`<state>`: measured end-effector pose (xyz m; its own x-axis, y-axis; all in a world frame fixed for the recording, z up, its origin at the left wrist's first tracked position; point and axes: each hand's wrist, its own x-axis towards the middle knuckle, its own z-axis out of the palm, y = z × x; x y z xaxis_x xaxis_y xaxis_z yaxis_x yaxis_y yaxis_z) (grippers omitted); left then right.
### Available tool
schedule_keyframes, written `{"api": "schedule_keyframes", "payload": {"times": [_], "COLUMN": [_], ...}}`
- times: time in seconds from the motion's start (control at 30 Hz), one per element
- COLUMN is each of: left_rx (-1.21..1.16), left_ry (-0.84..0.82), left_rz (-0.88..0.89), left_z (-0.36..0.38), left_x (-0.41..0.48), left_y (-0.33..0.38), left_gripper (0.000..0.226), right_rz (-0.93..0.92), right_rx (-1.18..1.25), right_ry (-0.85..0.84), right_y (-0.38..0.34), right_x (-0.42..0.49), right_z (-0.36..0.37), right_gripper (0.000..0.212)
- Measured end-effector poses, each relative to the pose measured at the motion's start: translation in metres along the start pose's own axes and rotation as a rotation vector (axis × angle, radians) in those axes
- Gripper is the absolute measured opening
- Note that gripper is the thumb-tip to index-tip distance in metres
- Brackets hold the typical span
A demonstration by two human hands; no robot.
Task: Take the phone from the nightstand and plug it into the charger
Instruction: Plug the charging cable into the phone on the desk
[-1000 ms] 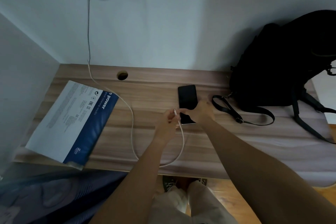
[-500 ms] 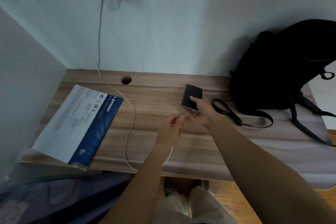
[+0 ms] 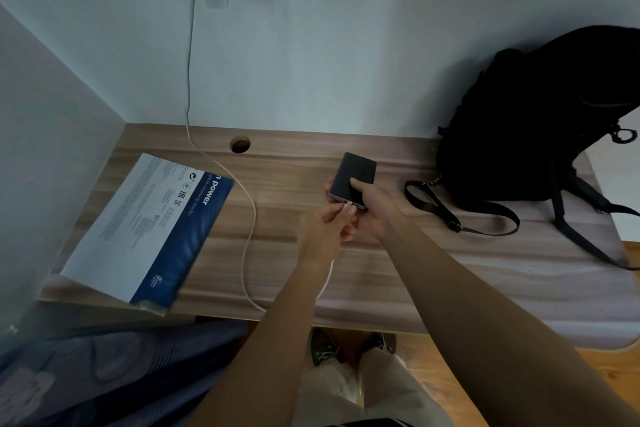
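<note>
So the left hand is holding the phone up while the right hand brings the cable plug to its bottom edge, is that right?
Hands are swapped. In the head view, the right hand holds the phone up, and the left hand brings the cable plug to its bottom edge.

a black backpack (image 3: 540,128) leans against the white wall at the right end of the wooden desk (image 3: 398,274), its straps (image 3: 460,215) trailing loose over the surface. a white and blue printed leaflet (image 3: 149,229) lies tilted at the left end, one corner past the front edge. a round cable hole (image 3: 239,143) sits near the wall. blue bedding (image 3: 104,374) shows lower left.
</note>
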<state>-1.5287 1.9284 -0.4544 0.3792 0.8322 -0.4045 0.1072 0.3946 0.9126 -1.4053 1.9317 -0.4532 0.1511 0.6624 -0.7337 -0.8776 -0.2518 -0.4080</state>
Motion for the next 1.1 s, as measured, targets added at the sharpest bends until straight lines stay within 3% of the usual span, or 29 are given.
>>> {"api": "schedule_keyframes", "payload": {"times": [0.13, 0.33, 0.57, 1.1], "left_rx": [0.033, 0.086, 0.109, -0.105], "left_ry": [0.010, -0.054, -0.039, -0.027], "left_rz": [-0.025, -0.053, -0.065, -0.224], "left_z": [-0.002, -0.005, -0.007, -0.012], "left_x": [0.004, 0.011, 0.010, 0.013], "left_y": [0.001, 0.002, 0.001, 0.002], "left_gripper": [0.011, 0.020, 0.006, 0.015], "right_rz": [0.007, -0.010, -0.048, -0.158], "right_rx": [-0.024, 0.004, -0.076, -0.146], "right_ry": [0.021, 0.048, 0.073, 0.070], "right_y": [0.004, 0.001, 0.003, 0.007], "right_x": [-0.002, 0.001, -0.003, -0.006], "right_z": [-0.001, 0.001, -0.001, 0.004], "right_gripper": [0.043, 0.045, 0.043, 0.037]}}
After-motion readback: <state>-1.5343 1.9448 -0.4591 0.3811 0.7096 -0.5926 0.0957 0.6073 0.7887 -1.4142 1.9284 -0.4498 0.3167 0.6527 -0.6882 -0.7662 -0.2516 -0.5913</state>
